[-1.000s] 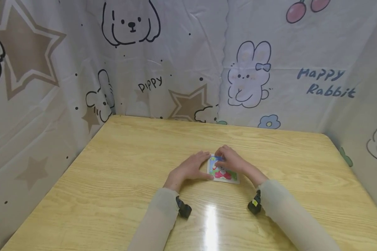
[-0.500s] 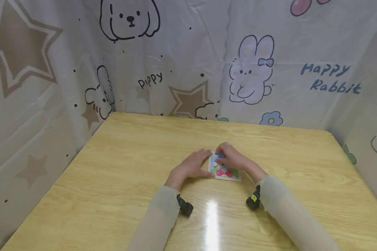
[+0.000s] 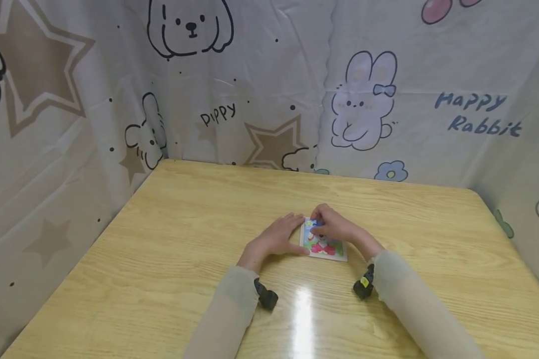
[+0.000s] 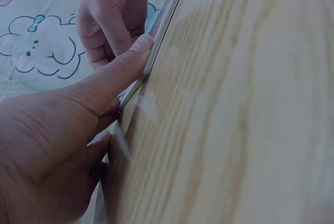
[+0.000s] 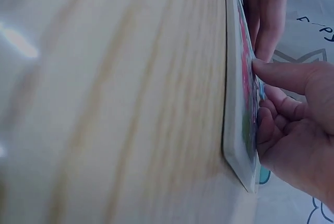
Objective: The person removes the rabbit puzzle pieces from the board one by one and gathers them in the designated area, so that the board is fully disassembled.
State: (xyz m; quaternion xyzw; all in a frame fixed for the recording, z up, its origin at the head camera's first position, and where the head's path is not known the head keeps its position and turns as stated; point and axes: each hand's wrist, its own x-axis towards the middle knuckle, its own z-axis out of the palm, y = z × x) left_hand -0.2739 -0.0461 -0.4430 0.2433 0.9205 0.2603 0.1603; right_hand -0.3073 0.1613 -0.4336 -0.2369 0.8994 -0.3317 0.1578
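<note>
A small square picture board with a pale rim lies flat on the table, showing pink, blue and green artwork. My left hand spans its left side, thumb resting on the near left corner and fingertips at the far left corner. Over the upper part of the picture, my right hand has thumb and index finger close together. In the right wrist view a small blue piece shows between that thumb and the fingers, mostly hidden. The board's thick pale edge stands out there against the wood.
The wood-grain table spreads around the board, with a bright glare streak near the front. A patterned cloth curtain hangs along the back and both sides. A black wrist camera sits on the left sleeve, another camera on the right.
Both hands keep nearly the same pose at the board. The head view has shifted slightly, and the board has not visibly moved on the table.
</note>
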